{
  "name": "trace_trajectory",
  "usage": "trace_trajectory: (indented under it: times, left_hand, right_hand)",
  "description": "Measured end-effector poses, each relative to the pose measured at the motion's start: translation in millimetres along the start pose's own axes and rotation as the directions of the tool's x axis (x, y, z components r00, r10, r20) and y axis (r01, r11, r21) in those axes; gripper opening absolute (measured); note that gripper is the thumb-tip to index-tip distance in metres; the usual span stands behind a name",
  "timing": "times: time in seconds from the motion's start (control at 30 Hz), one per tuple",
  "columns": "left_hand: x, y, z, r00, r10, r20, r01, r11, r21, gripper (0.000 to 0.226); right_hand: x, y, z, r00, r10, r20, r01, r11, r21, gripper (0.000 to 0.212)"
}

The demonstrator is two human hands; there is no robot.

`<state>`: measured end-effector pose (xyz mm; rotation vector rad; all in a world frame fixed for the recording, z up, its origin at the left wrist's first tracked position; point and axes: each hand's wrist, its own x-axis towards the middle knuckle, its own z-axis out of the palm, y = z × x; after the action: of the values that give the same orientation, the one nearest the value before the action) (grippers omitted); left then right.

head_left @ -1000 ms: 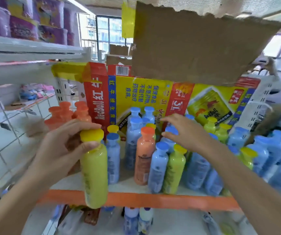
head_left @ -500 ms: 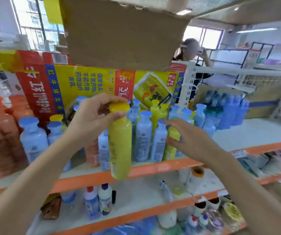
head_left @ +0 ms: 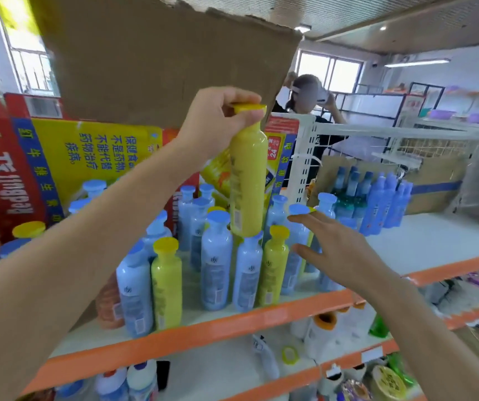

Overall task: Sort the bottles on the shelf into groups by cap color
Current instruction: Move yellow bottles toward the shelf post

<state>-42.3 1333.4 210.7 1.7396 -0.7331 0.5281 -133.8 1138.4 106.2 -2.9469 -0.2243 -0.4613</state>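
bare shelf board (head_left: 435,235) at the right of the frame lies open. centre frame, packed bottles (head_left: 216,256) leave only narrow gaps, and a yellow bottle (head_left: 247,175) gripped by the left hand (head_left: 215,123) hangs just over them. a cardboard flap (head_left: 160,59) overhangs the top; a white upright (head_left: 302,160) stands centre right.

One yellow bottle (head_left: 247,180), yellow cap, hangs upright above the standing stock, pinched at the cap by the left hand (head_left: 215,123). On the shelf (head_left: 203,331), the blue-capped bottles (head_left: 216,256) stand upright, mixed with two yellow-capped bottles (head_left: 166,285) in the front row. An orange bottle (head_left: 111,302) stands front left, partly hidden. A separate blue cluster (head_left: 377,204) stands apart to the right.
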Motion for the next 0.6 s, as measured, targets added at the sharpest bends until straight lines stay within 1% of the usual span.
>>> trace_trajectory:
  times: [0.13,0.33,0.53,0.6]
  left_hand:
    - [52,-21,18,0.999,0.032,-0.01,-0.031,0.999,0.035,0.024]
    - [122,-64,47,0.998,0.052,-0.029,-0.051,0.998,0.034,0.024]
    - [162,-100,83,0.999,0.047,-0.02,-0.047,0.999,0.011,0.024]
    - [170,-111,95,0.998,0.053,-0.021,-0.052,0.999,0.008,0.024]
  right_hand:
    - [39,26,5,1.0,-0.008,-0.007,0.008,0.999,-0.052,0.047]
    - [89,57,11,1.0,-0.016,-0.02,0.015,0.998,-0.068,0.046]
    - [124,82,29,0.999,-0.045,0.015,0.046,0.991,-0.122,0.049]
    - [135,90,36,0.997,-0.067,0.033,0.071,0.991,-0.116,0.049]
